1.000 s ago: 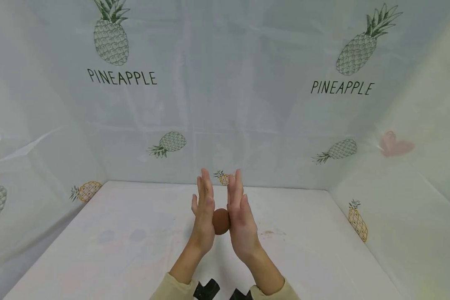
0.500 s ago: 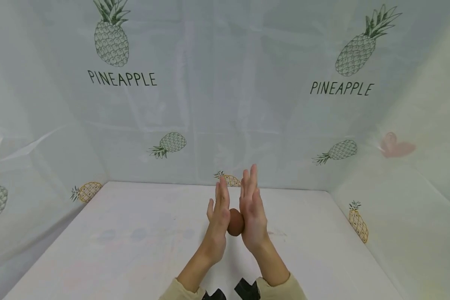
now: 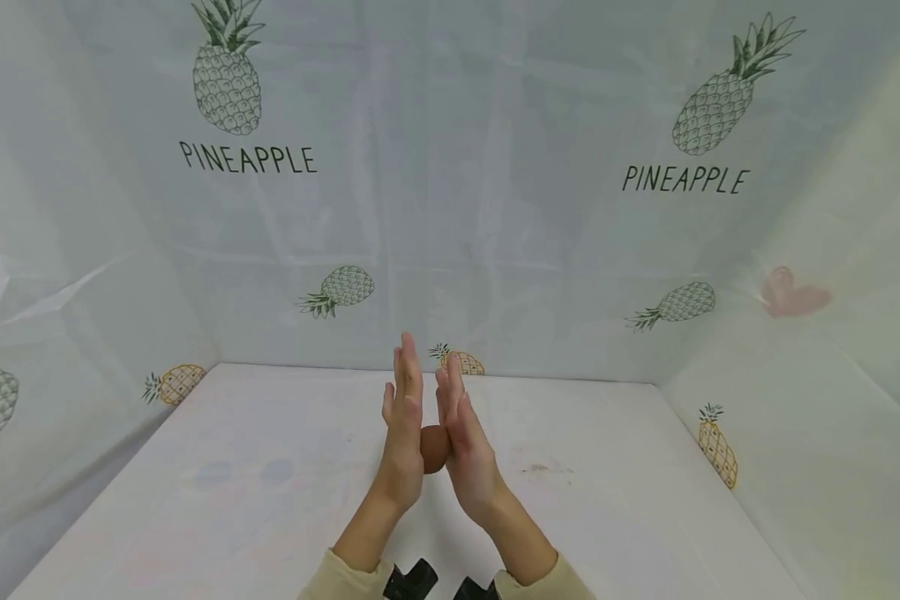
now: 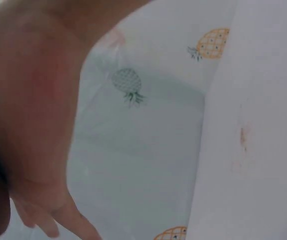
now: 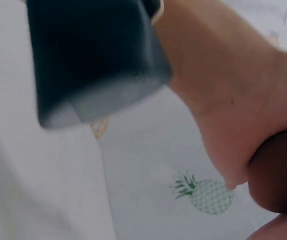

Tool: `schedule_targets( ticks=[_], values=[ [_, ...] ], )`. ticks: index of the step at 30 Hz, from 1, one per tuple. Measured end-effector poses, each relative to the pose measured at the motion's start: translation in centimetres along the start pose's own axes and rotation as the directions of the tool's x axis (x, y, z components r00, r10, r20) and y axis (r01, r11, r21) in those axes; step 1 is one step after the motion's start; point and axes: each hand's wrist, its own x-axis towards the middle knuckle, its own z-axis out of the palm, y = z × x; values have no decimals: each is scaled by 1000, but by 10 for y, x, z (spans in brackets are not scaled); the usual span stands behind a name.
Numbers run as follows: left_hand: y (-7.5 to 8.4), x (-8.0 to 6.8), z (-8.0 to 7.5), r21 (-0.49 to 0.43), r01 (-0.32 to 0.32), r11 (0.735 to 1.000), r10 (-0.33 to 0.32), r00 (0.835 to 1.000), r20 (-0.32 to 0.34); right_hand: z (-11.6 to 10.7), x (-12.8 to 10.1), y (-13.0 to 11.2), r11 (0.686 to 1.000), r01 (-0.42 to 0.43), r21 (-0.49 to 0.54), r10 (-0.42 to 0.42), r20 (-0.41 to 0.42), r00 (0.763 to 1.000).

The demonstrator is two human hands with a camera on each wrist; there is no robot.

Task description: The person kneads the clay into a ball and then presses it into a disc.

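Note:
A smooth brown ball [image 3: 435, 448], clay-like in look, sits between my two palms. My left hand [image 3: 403, 429] stands upright on its left side, fingers straight and pointing away. Opposite it, my right hand [image 3: 465, 446] presses its palm against the ball's right side, its fingers also straight. Both hands are raised over the white table. In the right wrist view the brown ball [image 5: 277, 172] shows at the right edge, against a palm. A hand [image 4: 33, 110] fills the left of the left wrist view. The ball's sides are hidden by the palms.
The white table [image 3: 270, 517] bears faint brown smudges [image 3: 543, 469] right of the hands. Pale sheeting [image 3: 450, 208] printed with pineapples stands behind and at both sides. Black wrist devices [image 3: 411, 579] sit by the cream sleeves [image 3: 345, 577].
Both hands swung right, then back left with the ball between them. My right hand now lies lower and closer to the left hand, and the ball has turned between the palms.

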Motion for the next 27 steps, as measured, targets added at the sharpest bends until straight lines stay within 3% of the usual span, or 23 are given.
schedule_targets(
  ticks=[5,8,11,16,22,27],
  values=[
    [-6,3,-7,-38,71,997,-73,996,-58,9,-3,-9,1000,28,-12,-28,23,999],
    [-9,3,-5,-35,88,996,-90,994,-55,10,-5,-15,997,76,1,-76,25,997],
    [-11,0,0,-3,70,998,-70,997,-28,7,-6,-20,993,120,23,-120,5,993],
    [-6,-6,16,61,-20,998,18,999,27,-5,-5,-24,988,148,36,-146,-60,987],
    [2,-13,30,38,-79,996,76,993,85,-19,0,-17,990,114,79,-105,-108,989],
    [7,-13,25,-7,-68,998,68,995,74,-18,4,-6,996,50,68,-43,-98,994]
  ],
)
